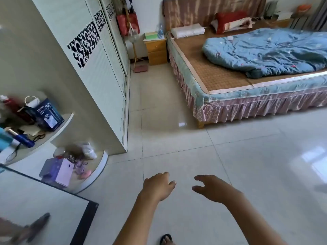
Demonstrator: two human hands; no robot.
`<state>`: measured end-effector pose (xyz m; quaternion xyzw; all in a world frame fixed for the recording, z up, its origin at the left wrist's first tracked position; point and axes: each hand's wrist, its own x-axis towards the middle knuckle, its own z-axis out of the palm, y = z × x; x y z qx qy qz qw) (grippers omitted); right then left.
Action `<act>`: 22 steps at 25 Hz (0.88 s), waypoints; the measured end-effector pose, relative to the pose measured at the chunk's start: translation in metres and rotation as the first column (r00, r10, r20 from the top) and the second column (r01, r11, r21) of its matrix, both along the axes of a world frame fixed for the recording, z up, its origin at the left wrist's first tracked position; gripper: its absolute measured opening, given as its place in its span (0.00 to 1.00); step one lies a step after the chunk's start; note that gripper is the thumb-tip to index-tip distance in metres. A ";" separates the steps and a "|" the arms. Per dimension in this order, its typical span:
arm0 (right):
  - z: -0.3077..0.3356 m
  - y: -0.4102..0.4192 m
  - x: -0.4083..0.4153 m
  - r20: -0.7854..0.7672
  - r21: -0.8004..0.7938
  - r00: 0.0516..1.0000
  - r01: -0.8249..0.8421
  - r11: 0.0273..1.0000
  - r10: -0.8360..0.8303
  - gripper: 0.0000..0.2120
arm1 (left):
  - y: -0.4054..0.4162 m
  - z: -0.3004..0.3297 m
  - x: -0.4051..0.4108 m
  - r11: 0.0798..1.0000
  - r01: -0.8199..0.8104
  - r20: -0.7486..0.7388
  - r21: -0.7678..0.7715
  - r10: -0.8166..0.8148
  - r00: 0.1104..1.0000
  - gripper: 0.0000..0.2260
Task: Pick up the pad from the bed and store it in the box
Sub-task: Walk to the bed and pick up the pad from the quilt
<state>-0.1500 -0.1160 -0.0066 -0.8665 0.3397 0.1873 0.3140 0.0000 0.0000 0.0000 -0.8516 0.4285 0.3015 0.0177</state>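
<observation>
The bed point(217, 80) stands at the upper right with a woven mat on top and a pink skirt around its base. A crumpled blue quilt point(269, 50) lies on it, with a white pillow point(187, 30) and a red pillow point(228, 21) by the headboard. I cannot tell which item is the pad, and no storage box for it shows. Both my hands hover over the tiled floor, well short of the bed. My left hand point(157, 185) is empty with loosely curled fingers. My right hand point(212, 187) is empty with fingers spread.
A tall white wardrobe point(99, 71) fills the left. Curved corner shelves point(65, 119) hold a dark blue carton, bottles and a purple box point(58, 171). A wooden nightstand point(156, 50) stands beside the headboard. A glass-topped surface point(53, 209) lies at lower left. My sandalled foot point(166, 239) shows below.
</observation>
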 end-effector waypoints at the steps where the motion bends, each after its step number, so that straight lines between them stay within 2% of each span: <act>1: -0.003 -0.006 0.011 -0.003 0.022 1.000 -0.005 1.000 0.005 0.26 | -0.003 -0.003 0.011 1.000 -0.016 -0.019 0.015 0.016 1.000 0.23; 7: -0.012 -0.058 0.115 -0.039 0.011 0.999 -0.011 1.000 0.012 0.28 | -0.051 -0.015 0.111 0.999 -0.028 -0.048 0.025 0.030 0.998 0.25; 16: -0.004 -0.148 0.285 -0.073 0.004 0.996 0.043 0.999 -0.042 0.26 | -0.147 -0.013 0.284 0.999 0.025 -0.010 0.044 -0.025 1.000 0.23; 22: -0.012 -0.241 0.373 -0.091 0.054 0.992 0.088 0.995 -0.082 0.26 | -0.241 -0.024 0.376 0.996 0.059 -0.043 0.065 -0.057 0.997 0.22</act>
